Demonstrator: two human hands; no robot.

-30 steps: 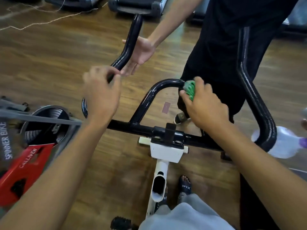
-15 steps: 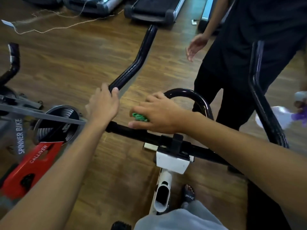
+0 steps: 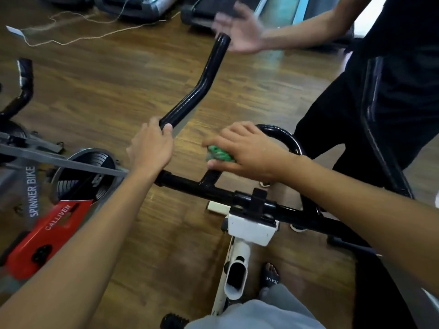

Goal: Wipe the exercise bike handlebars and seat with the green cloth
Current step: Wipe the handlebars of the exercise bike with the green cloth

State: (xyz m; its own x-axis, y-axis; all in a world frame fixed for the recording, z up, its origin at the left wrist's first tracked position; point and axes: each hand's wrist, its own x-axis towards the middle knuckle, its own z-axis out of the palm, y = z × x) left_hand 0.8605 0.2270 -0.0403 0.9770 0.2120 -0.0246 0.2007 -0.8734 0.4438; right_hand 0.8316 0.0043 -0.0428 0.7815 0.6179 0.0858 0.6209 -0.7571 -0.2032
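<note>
Cloth (image 3: 219,155), green and bunched, sits under the right hand (image 3: 247,153), pressed onto the left side of the black inner loop (image 3: 285,138) of the handlebars, just above the crossbar (image 3: 213,189). The right fingers curl over the cloth, thumb beneath, clamping it against the tube. The left hand (image 3: 150,148) is wrapped closed around the base of the left horn (image 3: 202,86), which rises up and away. Below the crossbar, a white stem (image 3: 249,230) runs down toward grey-clad knees and a sandalled foot (image 3: 270,276). A second person in black (image 3: 392,79) stands across the bars, one blurred open hand (image 3: 237,32) near the horn's tip. A red bike (image 3: 47,236) stands at left on the wooden floor (image 3: 107,91).
</note>
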